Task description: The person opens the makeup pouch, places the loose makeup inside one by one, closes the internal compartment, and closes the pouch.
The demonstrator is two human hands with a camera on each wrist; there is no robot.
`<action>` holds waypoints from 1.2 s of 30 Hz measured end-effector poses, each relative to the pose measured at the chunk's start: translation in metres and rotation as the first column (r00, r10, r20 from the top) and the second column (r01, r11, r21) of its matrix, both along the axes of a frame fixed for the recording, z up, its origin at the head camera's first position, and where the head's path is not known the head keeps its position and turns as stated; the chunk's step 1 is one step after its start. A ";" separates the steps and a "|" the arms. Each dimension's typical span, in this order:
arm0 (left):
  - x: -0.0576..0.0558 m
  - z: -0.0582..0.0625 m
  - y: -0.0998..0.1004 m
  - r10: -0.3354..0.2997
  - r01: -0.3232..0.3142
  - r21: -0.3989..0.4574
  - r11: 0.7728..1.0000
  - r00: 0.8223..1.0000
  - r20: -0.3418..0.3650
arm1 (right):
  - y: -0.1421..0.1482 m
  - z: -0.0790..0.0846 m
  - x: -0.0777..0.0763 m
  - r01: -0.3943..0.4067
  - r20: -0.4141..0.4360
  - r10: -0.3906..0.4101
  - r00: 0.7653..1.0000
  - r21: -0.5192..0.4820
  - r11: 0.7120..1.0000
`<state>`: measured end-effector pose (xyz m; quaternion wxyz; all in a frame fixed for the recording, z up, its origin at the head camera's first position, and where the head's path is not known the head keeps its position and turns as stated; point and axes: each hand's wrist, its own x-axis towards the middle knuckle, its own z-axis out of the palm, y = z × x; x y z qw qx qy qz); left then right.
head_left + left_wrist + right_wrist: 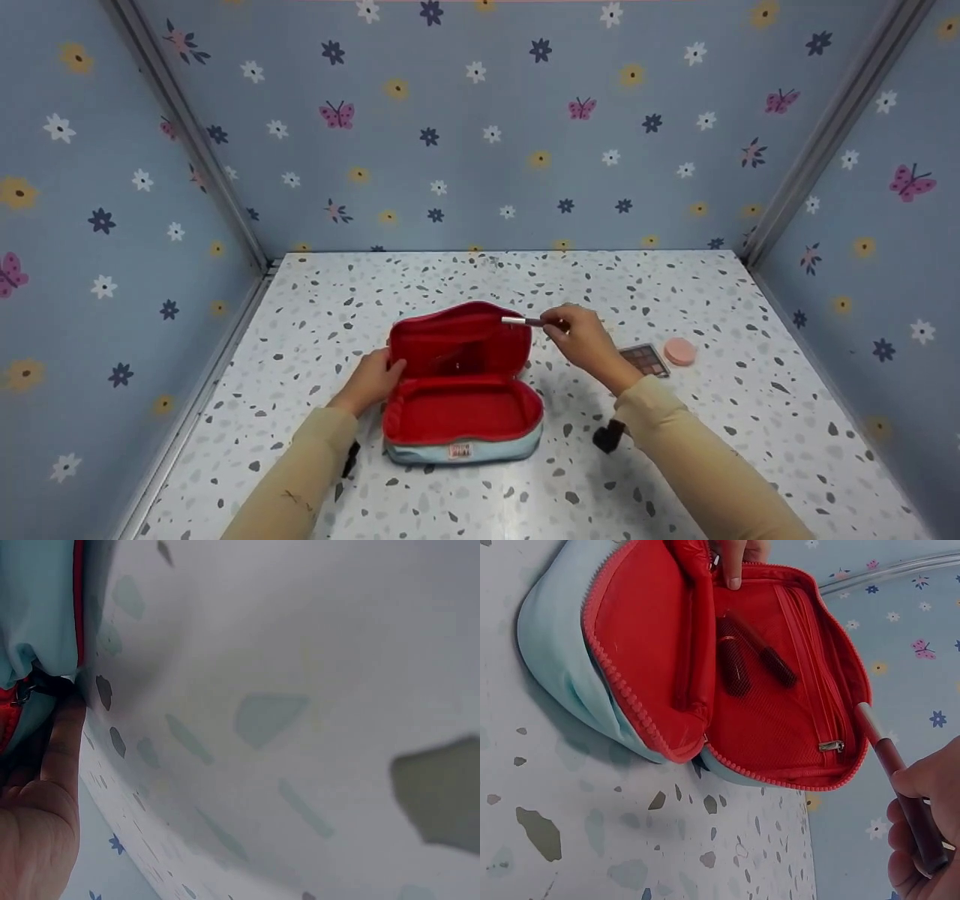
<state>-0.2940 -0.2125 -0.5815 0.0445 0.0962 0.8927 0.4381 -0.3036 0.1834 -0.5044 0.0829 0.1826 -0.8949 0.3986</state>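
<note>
My left hand [373, 380] steadies the open pouch [461, 390]; my right hand [585, 339] pinches a lip gloss tube [523, 322], which needs lowering inside.

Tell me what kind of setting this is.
Probably a staged recording booth, not a real room: floral-and-butterfly papered walls box in a speckled terrazzo-look tabletop on three sides, with metal corner rails. On it lie only makeup items: an open red-lined pouch, an eyeshadow palette, a pink puff.
</note>
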 end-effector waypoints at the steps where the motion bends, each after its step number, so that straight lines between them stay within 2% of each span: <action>1: 0.000 0.000 0.000 -0.002 0.002 -0.002 1.000 1.000 -0.005 | -0.002 0.001 0.000 -0.005 0.010 0.005 1.000 -0.002 1.000; 4: 0.000 -0.001 0.001 0.012 -0.012 -0.005 1.000 1.000 0.013 | -0.010 0.004 -0.001 -0.017 0.016 0.017 1.000 -0.001 1.000; 5: 0.002 0.004 0.005 0.034 -0.033 -0.020 0.999 0.999 0.042 | -0.013 0.004 -0.002 -0.023 0.013 0.023 1.000 0.000 1.000; 8: 0.003 0.005 0.007 0.060 -0.059 -0.027 0.998 0.995 0.074 | -0.021 0.006 -0.004 -0.039 0.001 0.039 0.999 0.003 0.999; 12: 0.003 0.005 0.008 0.078 -0.076 -0.030 0.997 0.993 0.091 | -0.033 0.008 -0.006 -0.065 0.008 0.065 0.998 0.000 0.998; 20: 0.003 0.005 0.008 0.074 -0.072 -0.032 0.997 0.995 0.067 | -0.050 0.013 -0.008 -0.079 0.049 0.078 0.996 0.021 0.997; 27: 0.004 0.004 0.008 0.073 -0.071 -0.027 0.997 0.995 0.068 | -0.063 0.012 -0.014 -0.082 0.014 0.081 0.997 0.091 0.992; 36: 0.003 0.005 0.008 0.075 -0.074 -0.037 0.997 0.996 0.050 | -0.078 0.009 -0.019 -0.113 0.004 0.113 0.994 0.130 0.985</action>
